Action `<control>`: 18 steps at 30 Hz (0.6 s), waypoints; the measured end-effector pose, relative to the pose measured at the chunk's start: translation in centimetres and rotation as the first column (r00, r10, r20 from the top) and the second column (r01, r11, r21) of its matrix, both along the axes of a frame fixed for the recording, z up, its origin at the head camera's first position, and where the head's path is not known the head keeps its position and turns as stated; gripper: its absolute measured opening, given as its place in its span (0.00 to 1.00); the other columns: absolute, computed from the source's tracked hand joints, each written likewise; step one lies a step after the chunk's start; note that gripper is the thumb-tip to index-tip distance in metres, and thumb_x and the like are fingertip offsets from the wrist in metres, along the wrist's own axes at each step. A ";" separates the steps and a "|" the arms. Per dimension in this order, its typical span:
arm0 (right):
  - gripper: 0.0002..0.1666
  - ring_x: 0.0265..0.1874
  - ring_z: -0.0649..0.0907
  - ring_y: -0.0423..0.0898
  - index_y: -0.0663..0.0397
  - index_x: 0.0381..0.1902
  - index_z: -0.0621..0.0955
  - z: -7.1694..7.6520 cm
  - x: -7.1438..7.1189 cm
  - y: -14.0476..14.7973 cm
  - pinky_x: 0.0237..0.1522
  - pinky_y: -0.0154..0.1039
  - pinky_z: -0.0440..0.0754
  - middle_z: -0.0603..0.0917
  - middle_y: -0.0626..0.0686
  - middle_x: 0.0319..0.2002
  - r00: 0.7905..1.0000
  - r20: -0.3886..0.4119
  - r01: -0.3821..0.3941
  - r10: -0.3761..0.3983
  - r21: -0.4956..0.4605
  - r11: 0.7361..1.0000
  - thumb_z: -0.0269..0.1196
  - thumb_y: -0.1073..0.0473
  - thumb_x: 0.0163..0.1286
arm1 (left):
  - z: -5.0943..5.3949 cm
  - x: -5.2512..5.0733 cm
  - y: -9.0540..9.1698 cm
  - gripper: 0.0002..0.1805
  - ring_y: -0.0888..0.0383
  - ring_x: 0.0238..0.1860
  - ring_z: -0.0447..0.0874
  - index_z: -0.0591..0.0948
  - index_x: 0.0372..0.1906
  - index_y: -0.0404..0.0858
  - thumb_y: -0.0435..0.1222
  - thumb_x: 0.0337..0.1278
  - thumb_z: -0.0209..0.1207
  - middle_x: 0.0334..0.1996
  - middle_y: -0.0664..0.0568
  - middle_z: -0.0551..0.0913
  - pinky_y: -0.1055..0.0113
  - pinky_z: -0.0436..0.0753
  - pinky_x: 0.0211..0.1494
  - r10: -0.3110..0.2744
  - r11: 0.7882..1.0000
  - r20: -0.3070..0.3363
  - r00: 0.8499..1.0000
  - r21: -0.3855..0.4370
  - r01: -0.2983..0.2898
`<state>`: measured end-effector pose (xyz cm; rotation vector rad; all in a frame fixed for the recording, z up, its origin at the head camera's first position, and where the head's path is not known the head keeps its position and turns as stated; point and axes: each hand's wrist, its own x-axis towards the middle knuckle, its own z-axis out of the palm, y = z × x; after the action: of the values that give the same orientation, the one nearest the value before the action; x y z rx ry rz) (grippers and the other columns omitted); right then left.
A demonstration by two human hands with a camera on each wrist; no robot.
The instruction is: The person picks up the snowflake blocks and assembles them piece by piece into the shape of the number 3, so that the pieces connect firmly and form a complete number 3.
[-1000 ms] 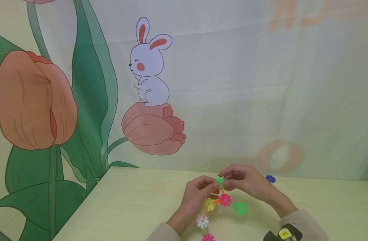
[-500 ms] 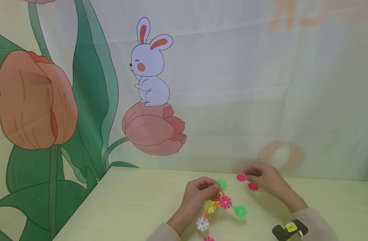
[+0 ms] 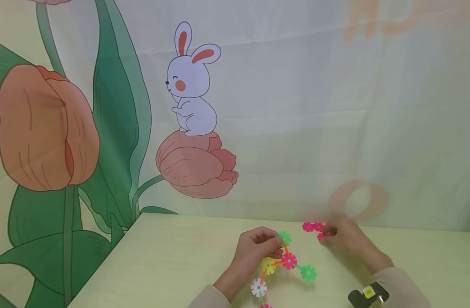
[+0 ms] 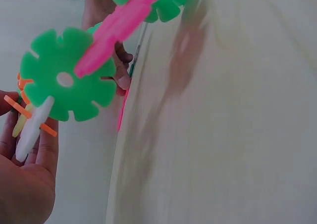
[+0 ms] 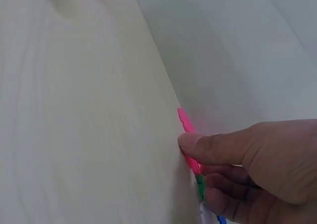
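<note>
My left hand (image 3: 254, 250) pinches a green notched disc (image 3: 284, 238), part of a joined chain. Orange and green links tie it to a pink disc (image 3: 289, 261), a yellow disc (image 3: 269, 266), a white disc (image 3: 259, 288) and another green disc (image 3: 308, 273). In the left wrist view a green disc (image 4: 44, 60) hangs in front of the left hand (image 4: 27, 189). At the table's back edge my right hand (image 3: 348, 239) pinches a loose pink disc (image 3: 321, 236); the right wrist view shows the thumb of the right hand (image 5: 257, 164) on a pink piece (image 5: 191, 162).
Two loose pink discs (image 3: 308, 227) lie side by side on the table (image 3: 173, 256) near its back edge. Green (image 5: 199, 184), white and blue pieces sit under my right fingers. Behind the table hangs a printed cloth (image 3: 277, 107) with a rabbit and tulips.
My right hand has let go of the chain and moved right to the loose pink discs. My left hand keeps its hold, with the chain slightly lower.
</note>
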<state>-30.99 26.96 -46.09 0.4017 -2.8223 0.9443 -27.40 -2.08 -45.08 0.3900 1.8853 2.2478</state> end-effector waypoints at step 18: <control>0.08 0.32 0.81 0.48 0.60 0.38 0.81 1.5 0.9 -1.0 0.32 0.38 0.85 0.83 0.51 0.35 0.997 0.076 0.018 -0.008 -0.132 0.991 0.72 0.70 0.68 | 0.1 0.2 0.0 0.07 0.55 0.30 0.90 0.87 0.41 0.31 0.32 0.65 0.71 0.33 0.45 0.89 0.62 0.92 0.43 0.001 1.000 -0.003 1.000 -0.009 -0.001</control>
<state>-30.10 25.93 -44.54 0.3380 -2.8028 1.1599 -27.24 -2.10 -45.01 0.3919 1.8965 2.2398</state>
